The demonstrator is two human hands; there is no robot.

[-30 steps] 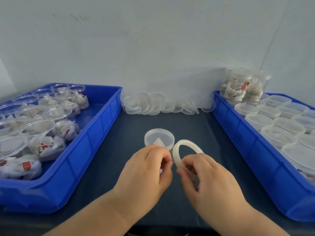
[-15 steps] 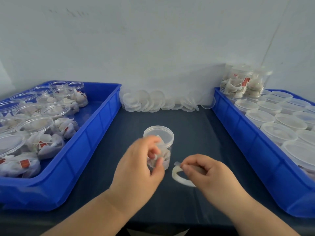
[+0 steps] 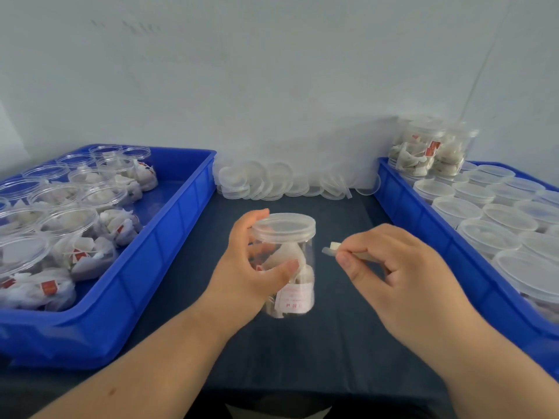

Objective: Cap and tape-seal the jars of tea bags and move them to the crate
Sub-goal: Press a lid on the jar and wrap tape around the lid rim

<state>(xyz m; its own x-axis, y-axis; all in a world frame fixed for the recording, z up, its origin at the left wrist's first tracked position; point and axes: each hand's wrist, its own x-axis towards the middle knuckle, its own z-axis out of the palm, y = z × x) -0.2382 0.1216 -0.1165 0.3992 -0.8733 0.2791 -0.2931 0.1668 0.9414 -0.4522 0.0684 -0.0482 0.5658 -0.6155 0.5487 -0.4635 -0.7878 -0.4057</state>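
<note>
— Well, where do we have the jar (image 3: 305, 252) at this moment?

— We have it in the middle of the table (image 3: 332, 352), between the two blue crates. Our left hand (image 3: 251, 267) grips it from the left. The fingers curl round the far side just under the lid (image 3: 284, 226), and the thumb presses on the near wall.

— So it is capped?

— Yes, the lid sits on top. Through the clear wall we see tea bags (image 3: 289, 257), and a white label (image 3: 295, 299) is low on the near side. We cannot tell if the bottom touches the table.

— And our right hand (image 3: 402, 276)?

— It is just to the right of the jar and does not touch it. Thumb and forefinger pinch the tape (image 3: 331, 248). A short pale end sticks out to the left, toward the jar, a little below the lid. The other fingers are curled in, and they hide most of the roll from us.

— What do we see around?

— The left crate (image 3: 169, 255) holds open jars (image 3: 69, 219) filled with tea bags. The right crate (image 3: 423, 225) holds capped jars (image 3: 487, 234) in rows, close together. At its far corner some stacked jars (image 3: 429, 146) stand higher than the rows. Loose lids (image 3: 272, 182) lie in a heap along the far edge of the table, against the wall (image 3: 272, 86).
</note>
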